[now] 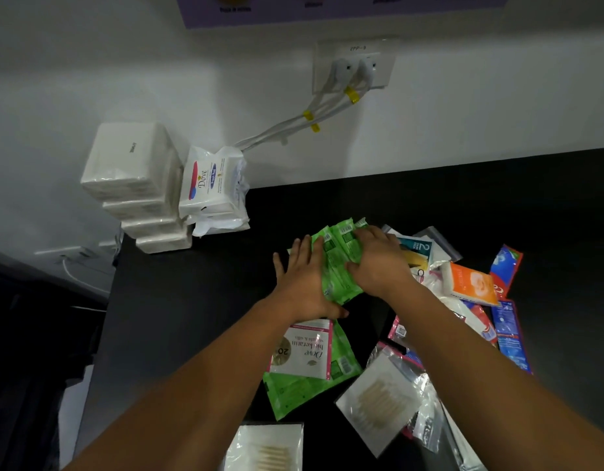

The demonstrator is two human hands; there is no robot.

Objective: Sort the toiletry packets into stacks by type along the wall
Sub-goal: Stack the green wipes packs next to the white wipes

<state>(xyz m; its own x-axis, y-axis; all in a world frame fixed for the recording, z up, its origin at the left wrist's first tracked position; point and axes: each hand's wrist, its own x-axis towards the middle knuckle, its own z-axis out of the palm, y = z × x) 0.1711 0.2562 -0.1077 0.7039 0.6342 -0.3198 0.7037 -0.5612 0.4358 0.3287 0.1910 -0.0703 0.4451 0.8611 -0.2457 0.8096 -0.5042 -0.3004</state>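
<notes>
Left hand [302,283], fingers straight, presses flat against the green packets [336,260]; right hand [378,263] curls its grip over them from above.

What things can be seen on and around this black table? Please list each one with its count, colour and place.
tissue packs: about four, white, stacked far left against the wall
Dove wipe packs: at least two, white with blue-red label, stacked beside the tissue packs
green packets: several, green, table centre, between both hands
Dove sachet: one, white with pink edge, nearer, lying on loose green packets
loose green packets: about two, green, partly under the sachet
clear bags: at least two, transparent, near edge
mixed packets: several, orange, blue, red, teal, heap at right
wall socket: one, white, two plugs in
table: one, black
left hand: straight fingers against the green packets
right hand: fingers curled over them
</notes>
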